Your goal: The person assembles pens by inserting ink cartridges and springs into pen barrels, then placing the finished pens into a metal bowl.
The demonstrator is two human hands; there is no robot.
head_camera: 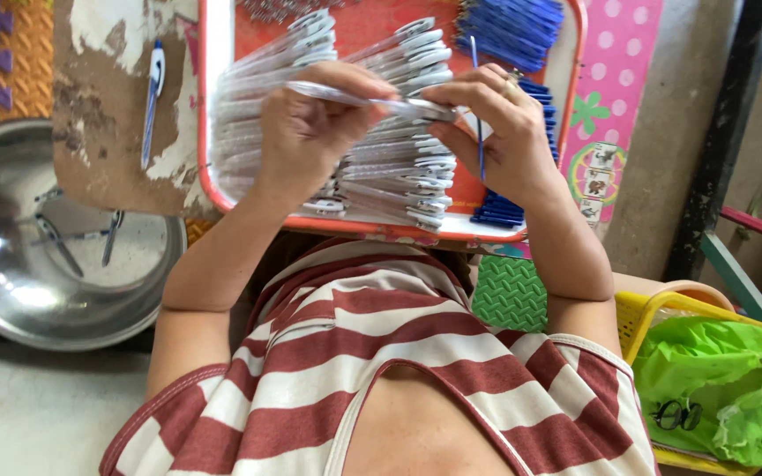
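Holding a clear pen barrel (354,95), both hands crowd the tray rim (207,132).

One head-worn camera is looking steeply down, close over the person's striped chest, facing the tray (213,106) filling the frame's upper middle.

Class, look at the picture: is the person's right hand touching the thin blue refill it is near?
Touching. The head view shows the right hand pinching the thin blue refill between its fingers, the refill passing upright through them, above the red tray.
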